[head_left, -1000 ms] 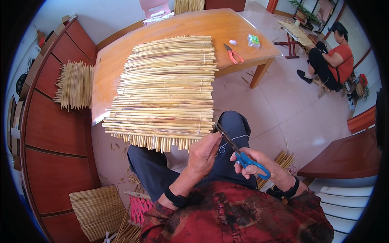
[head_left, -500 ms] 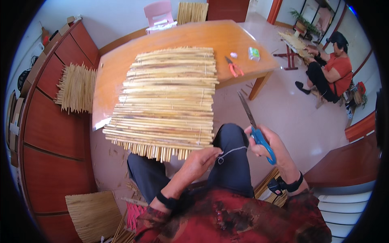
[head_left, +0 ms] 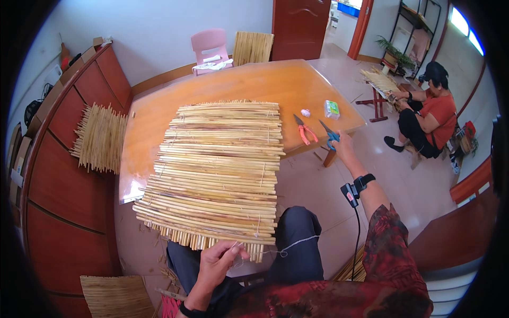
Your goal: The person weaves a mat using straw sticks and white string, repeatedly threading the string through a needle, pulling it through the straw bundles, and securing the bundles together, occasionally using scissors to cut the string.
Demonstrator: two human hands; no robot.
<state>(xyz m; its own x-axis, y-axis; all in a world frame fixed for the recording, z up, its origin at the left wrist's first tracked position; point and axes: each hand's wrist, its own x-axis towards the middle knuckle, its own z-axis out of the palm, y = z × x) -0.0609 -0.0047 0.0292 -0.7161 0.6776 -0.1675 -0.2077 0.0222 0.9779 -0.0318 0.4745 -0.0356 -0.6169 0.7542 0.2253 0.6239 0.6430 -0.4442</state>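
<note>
Lying across the near edge of the orange table (head_left: 254,85), one woven reed mat (head_left: 217,175): individual reeds run left to right, the mat's long axis runs away from the person, its near end overhanging the table above the lap.

Left hand (head_left: 214,262): one, fingers pinched narrow on a white string (head_left: 286,249) just below the mat's near fringe; the string trails rightward from the fingertips across the dark trouser leg.

Right hand (head_left: 343,151): one, stretched out to the table's right edge, fingers closed on blue-handled scissors (head_left: 330,135), blades pointing up and left toward the tabletop. A black wristband (head_left: 363,182) sits on the wrist.

Just left of those fingers, on the table: one pair of orange-handled pliers (head_left: 304,130), tips pointing away from the person. Beyond the fingers: one small white object (head_left: 305,112) and one small green-and-white packet (head_left: 332,109).

Elsewhere: one reed bundle (head_left: 101,137) on the red cabinet far left; one reed mat (head_left: 116,296) on the floor beside the left forearm; one pink chair (head_left: 211,47); one seated person (head_left: 432,119) at right, well apart.
</note>
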